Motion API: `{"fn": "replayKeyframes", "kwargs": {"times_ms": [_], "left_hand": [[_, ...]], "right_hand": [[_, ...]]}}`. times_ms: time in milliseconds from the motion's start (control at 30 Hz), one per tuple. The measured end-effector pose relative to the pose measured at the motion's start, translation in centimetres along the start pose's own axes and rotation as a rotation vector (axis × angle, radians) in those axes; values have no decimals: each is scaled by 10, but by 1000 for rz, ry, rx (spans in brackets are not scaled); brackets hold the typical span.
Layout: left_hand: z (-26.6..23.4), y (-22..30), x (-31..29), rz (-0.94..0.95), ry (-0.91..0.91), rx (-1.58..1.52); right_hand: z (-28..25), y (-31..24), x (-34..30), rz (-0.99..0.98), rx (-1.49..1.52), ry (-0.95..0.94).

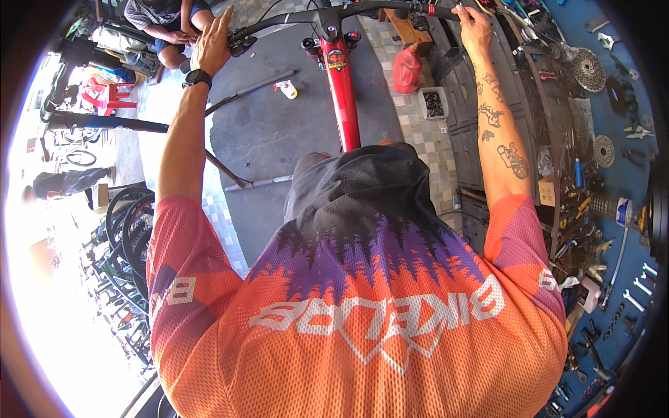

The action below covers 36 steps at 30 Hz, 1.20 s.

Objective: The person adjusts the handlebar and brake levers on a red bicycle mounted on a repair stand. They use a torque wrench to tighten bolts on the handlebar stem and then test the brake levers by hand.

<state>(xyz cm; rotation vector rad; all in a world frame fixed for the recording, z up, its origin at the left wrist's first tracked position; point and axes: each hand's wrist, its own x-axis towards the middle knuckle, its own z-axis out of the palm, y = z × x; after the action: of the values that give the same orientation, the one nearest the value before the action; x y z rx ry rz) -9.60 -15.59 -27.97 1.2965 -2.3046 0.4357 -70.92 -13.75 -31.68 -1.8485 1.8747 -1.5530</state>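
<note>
A red bicycle frame (341,104) stands before me, its front end pointing away, with a black handlebar (279,19) across the top of the view. At the bar's left end rests my left hand (211,47), its fingers stretched forward over the grip beside a black lever (242,43). A dark watch (198,78) is on that wrist. My right hand (475,29) is closed around the right end of the bar, which it partly hides. The black stem (326,25) sits between both hands. Below the frame, my lap hides the rear of the bicycle.
A spray bottle (287,89) and a long bar (251,90) lie on the grey mat (265,139). Right are a red jerry can (408,71), a parts bin (433,104) and a tool wall (637,209). Left are a seated person (164,21), red chair (108,96) and several bicycles (132,230).
</note>
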Motion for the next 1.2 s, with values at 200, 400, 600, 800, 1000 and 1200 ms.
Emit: {"fn": "replayKeyframes", "kwargs": {"times_ms": [200, 400, 600, 800, 1000, 1200], "left_hand": [[-5, -3, -1, -139, -238, -11], [-1, -5, -4, -82, -173, -18], [-1, -9, -2, -71, -238, 5], [-10, 12, -1, -25, -16, 54], [-18, 13, 3, -155, -258, 91], [-13, 8, 2, 9, -25, 71]], "right_hand": [[-3, -16, -1, 41, 16, 8], [-3, -17, -2, 26, 7, 35], [-2, -13, -3, 3, 31, 41], [-4, -4, 0, 60, -78, -47], [-4, -7, 1, 111, -60, -80], [-2, -18, -4, 24, 3, 28]]}}
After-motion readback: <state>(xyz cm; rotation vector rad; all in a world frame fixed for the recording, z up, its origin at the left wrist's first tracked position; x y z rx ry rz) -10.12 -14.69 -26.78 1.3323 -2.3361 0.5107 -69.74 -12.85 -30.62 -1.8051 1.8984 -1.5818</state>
